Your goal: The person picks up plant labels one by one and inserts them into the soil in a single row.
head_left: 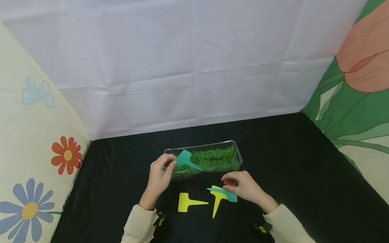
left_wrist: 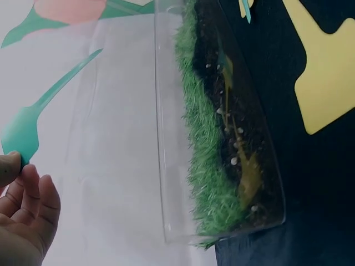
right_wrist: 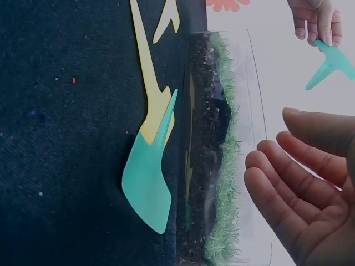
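Observation:
My left hand [head_left: 160, 175] pinches a teal T-shaped plant label [head_left: 185, 159] by its broad head, above the left part of a clear plastic tray [head_left: 238, 158]. In the left wrist view, thumb and fingertips grip the label [left_wrist: 23, 130], its pointed stem sticking out free. Grass [head_left: 215, 157] grows from dark soil inside the tray. Before the tray's right side is my right hand [head_left: 244, 186], fingers loosely bent and holding nothing in the right wrist view. Below it, a second teal label [right_wrist: 148, 183] lies across a yellow label [right_wrist: 150, 108] on the black cloth.
Another yellow label [head_left: 185, 202] lies flat on the black cloth [head_left: 118, 205], left of the overlapping pair. A white cloth [head_left: 192, 60] hangs behind the table. Flower-printed cloths stand at the left [head_left: 12, 145] and right [head_left: 381, 113].

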{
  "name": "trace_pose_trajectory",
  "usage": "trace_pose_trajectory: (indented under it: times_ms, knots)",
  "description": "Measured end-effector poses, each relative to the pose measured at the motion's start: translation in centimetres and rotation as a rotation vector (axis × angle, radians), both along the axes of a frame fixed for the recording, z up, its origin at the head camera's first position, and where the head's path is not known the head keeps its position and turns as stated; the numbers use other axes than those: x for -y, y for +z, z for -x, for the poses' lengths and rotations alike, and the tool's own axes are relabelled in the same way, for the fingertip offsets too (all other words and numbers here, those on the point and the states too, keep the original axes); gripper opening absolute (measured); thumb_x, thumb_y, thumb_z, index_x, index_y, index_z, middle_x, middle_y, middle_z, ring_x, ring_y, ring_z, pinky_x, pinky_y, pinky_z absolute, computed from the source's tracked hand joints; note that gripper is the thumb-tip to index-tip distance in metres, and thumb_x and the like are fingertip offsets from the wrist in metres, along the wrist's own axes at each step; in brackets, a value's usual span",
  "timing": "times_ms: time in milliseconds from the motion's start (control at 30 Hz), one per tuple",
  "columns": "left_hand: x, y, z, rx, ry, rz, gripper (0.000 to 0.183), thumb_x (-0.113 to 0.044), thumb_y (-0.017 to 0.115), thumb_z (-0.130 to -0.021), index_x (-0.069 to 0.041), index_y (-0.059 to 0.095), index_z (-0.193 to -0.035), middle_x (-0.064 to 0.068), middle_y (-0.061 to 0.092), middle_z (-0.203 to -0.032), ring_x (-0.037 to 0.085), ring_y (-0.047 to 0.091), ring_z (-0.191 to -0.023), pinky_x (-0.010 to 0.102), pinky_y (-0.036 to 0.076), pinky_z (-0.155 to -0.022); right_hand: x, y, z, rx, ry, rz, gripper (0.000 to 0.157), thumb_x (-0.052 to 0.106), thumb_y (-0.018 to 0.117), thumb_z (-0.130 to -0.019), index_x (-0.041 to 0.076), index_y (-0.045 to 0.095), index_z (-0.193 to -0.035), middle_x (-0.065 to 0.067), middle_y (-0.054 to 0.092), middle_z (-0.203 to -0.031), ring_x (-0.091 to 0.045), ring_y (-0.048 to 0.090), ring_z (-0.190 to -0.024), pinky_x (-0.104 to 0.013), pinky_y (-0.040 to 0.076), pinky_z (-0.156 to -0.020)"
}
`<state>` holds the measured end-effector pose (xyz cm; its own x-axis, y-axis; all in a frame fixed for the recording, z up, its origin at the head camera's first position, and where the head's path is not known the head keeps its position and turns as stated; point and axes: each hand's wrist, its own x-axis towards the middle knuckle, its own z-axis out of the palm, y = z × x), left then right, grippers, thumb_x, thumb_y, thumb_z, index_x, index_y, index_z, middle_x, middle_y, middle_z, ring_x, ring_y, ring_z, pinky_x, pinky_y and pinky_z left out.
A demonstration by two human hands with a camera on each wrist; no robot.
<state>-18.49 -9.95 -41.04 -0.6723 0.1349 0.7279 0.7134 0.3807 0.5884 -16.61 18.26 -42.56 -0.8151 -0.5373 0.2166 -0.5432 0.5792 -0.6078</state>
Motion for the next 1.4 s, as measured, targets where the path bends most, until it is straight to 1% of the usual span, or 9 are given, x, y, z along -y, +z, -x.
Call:
trace_pose_trajectory:
  times_ms: [100, 133, 200, 300, 500, 733, 1000, 1233, 1400]
  knots:
    - [0.3, 0.4, 0.1, -0.016, 0.006, 0.007, 0.013, 0.011, 0.061, -0.079, 0.000, 0.061, -0.085, 0.006, 0.056, -0.074, 0.014, 0.046, -0.060, 0.026, 0.040, -0.053, 0.0, -0.1, -0.1, -0.004, -0.001, 0.000, 0.015, 0.004, 0.068, -0.079, -0.001, 0.066, -0.094, -0.004, 0.064, -0.080, -0.009, 0.058, -0.066, -0.022, 0.048, -0.058]
    - [0.5, 0.1, 0.4, -0.025, 0.003, 0.012, 0.013, 0.010, 0.061, -0.080, -0.002, 0.061, -0.086, 0.005, 0.056, -0.074, 0.012, 0.045, -0.060, 0.025, 0.040, -0.052, 0.0, -0.1, -0.1, -0.004, -0.001, 0.000, 0.015, 0.004, 0.068, -0.079, -0.001, 0.066, -0.094, -0.004, 0.064, -0.080, -0.009, 0.058, -0.066, -0.022, 0.048, -0.058]
    - [0.7, 0.2, 0.6, -0.034, 0.009, 0.021, 0.014, 0.010, 0.061, -0.080, -0.002, 0.061, -0.086, 0.004, 0.055, -0.073, 0.011, 0.045, -0.059, 0.024, 0.039, -0.052, -0.1, -0.2, -0.1, -0.006, -0.001, -0.002, 0.015, 0.004, 0.068, -0.080, -0.001, 0.066, -0.094, -0.004, 0.064, -0.080, -0.009, 0.058, -0.066, -0.022, 0.048, -0.058]
    - [0.9, 0.2, 0.9, -0.048, 0.000, 0.019, 0.014, 0.011, 0.061, -0.080, -0.002, 0.061, -0.086, 0.004, 0.055, -0.073, 0.012, 0.044, -0.058, 0.024, 0.038, -0.051, -0.1, -0.2, -0.1, -0.009, 0.002, 0.002, 0.015, 0.004, 0.068, -0.080, -0.001, 0.066, -0.094, -0.005, 0.065, -0.081, -0.009, 0.058, -0.067, -0.022, 0.048, -0.058]
    - [1.5, 0.7, 1.2, -0.039, -0.003, 0.036, 0.014, 0.011, 0.060, -0.081, -0.002, 0.062, -0.086, 0.006, 0.057, -0.076, 0.013, 0.046, -0.059, 0.025, 0.040, -0.052, -0.3, -0.4, -0.2, 0.004, 0.002, 0.000, 0.015, 0.005, 0.068, -0.080, -0.001, 0.066, -0.094, -0.003, 0.064, -0.081, -0.009, 0.058, -0.067, -0.022, 0.048, -0.058]
    - [2.3, 1.4, 1.6, -0.040, -0.002, 0.094, 0.013, 0.012, 0.059, -0.081, 0.000, 0.061, -0.087, 0.007, 0.056, -0.076, 0.011, 0.046, -0.059, 0.025, 0.041, -0.052, -0.4, -0.3, -0.3, 0.007, 0.001, 0.002, 0.015, 0.004, 0.068, -0.080, -0.001, 0.066, -0.093, -0.004, 0.064, -0.081, -0.009, 0.058, -0.066, -0.022, 0.049, -0.058]
    - [3.2, 1.8, 2.2, -0.071, 0.048, 0.185, 0.014, 0.012, 0.059, -0.081, -0.001, 0.061, -0.086, 0.006, 0.053, -0.075, 0.011, 0.041, -0.057, 0.025, 0.037, -0.050, -0.6, -0.5, -0.3, 0.016, -0.007, -0.009, 0.015, 0.005, 0.068, -0.080, -0.001, 0.066, -0.093, -0.002, 0.064, -0.080, -0.008, 0.058, -0.066, -0.022, 0.049, -0.058]
    - [3.5, 1.7, 2.6, -0.084, 0.064, 0.246, 0.014, 0.011, 0.059, -0.081, -0.002, 0.059, -0.086, 0.006, 0.052, -0.077, 0.012, 0.040, -0.061, 0.027, 0.037, -0.054, -0.6, -0.6, -0.4, 0.024, -0.013, -0.012, 0.015, 0.006, 0.068, -0.081, -0.001, 0.066, -0.094, -0.002, 0.064, -0.080, -0.009, 0.058, -0.067, -0.022, 0.049, -0.058]
    - [3.7, 1.9, 3.0, -0.067, 0.061, 0.286, 0.012, 0.009, 0.058, -0.083, -0.002, 0.059, -0.087, 0.007, 0.054, -0.080, 0.015, 0.044, -0.065, 0.031, 0.041, -0.058, -0.7, -0.6, -0.5, 0.021, -0.017, -0.016, 0.014, 0.006, 0.067, -0.081, 0.000, 0.066, -0.094, -0.002, 0.064, -0.080, -0.009, 0.058, -0.067, -0.022, 0.049, -0.058]
